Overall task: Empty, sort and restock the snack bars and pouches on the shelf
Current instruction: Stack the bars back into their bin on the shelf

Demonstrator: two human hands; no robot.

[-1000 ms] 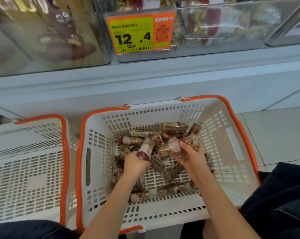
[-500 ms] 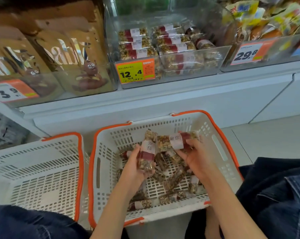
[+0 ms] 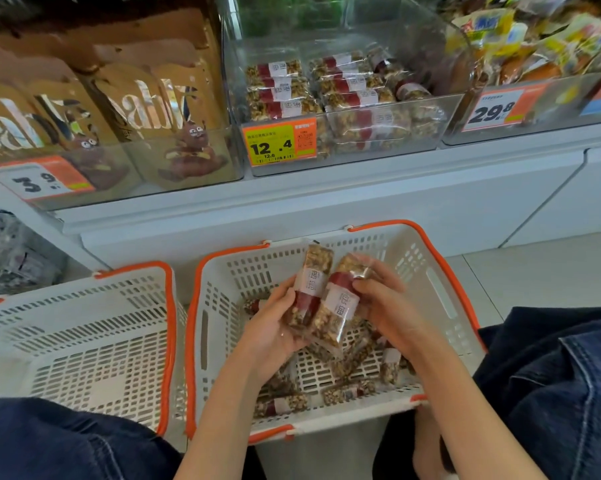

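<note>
Two nut snack bars in clear wrap with red and white labels are held side by side above the right basket [image 3: 441,282]. My left hand [image 3: 275,327] grips the left snack bar [image 3: 309,285] from below. My right hand [image 3: 385,306] grips the right snack bar [image 3: 340,306] along its side. Several more loose bars [image 3: 347,393] lie on the basket floor beneath my hands. On the shelf above, a clear bin [image 3: 378,133] holds neat stacks of the same bars behind a 12.4 price tag [image 3: 280,142].
A second white basket with an orange rim [image 3: 84,341] stands at the left, nothing in it. Brown pouches [image 3: 146,109] fill the left shelf bin, yellow packs [image 3: 534,39] the right one. My denim-clad knees [image 3: 551,393] flank the baskets.
Both hands lifted their bars out of the pile and brought them together upright above the basket. The view tilted up, so the shelf bins came into sight.
</note>
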